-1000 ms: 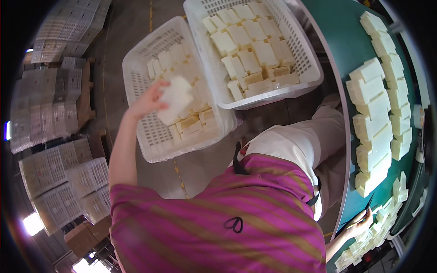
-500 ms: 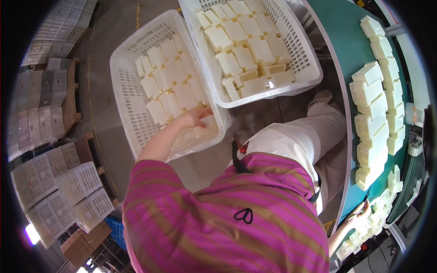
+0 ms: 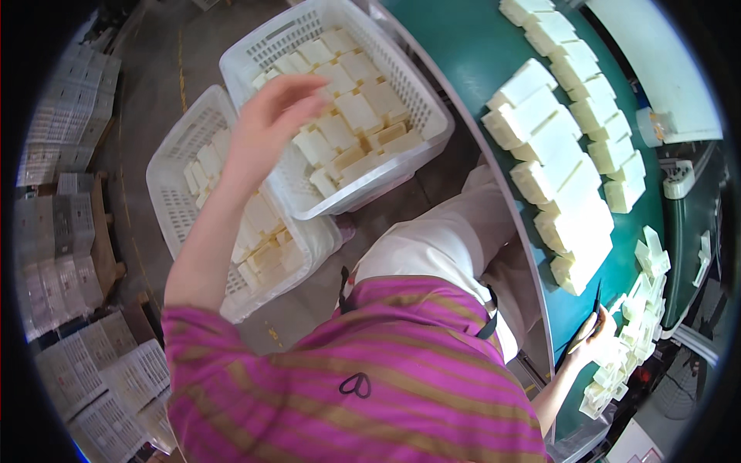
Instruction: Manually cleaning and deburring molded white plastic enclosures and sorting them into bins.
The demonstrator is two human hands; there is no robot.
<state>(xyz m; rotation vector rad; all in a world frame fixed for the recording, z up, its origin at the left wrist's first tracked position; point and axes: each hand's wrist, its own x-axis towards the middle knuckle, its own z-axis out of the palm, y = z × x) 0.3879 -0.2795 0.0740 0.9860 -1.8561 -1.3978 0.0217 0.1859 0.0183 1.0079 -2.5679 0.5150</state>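
My left hand (image 3: 282,112), slightly blurred, is raised over the white slotted crate (image 3: 440,131) farther from me. Its fingers are stretched out with nothing in them. Below it, cream rectangular plastic parts (image 3: 359,112) lie in packed rows. A second white crate (image 3: 166,166), partly hidden by my forearm, holds more such parts. On the green table at right, my right hand (image 3: 593,338) is closed around a slim dark pointed tool (image 3: 598,295), its exact kind unclear. Beside that hand lies a loose heap of cream parts (image 3: 629,339).
Two rows of cream parts, a near row (image 3: 556,170) and a far row (image 3: 594,100), run along the green table (image 3: 432,35). Stacked white crates (image 3: 69,231) stand on pallets at far left. A dark green conveyor-like strip (image 3: 691,239) lies beyond the table.
My left hand has come up out of the left crate and moved over the farther one. The view has turned toward the table. My right hand still grips the dark tool.
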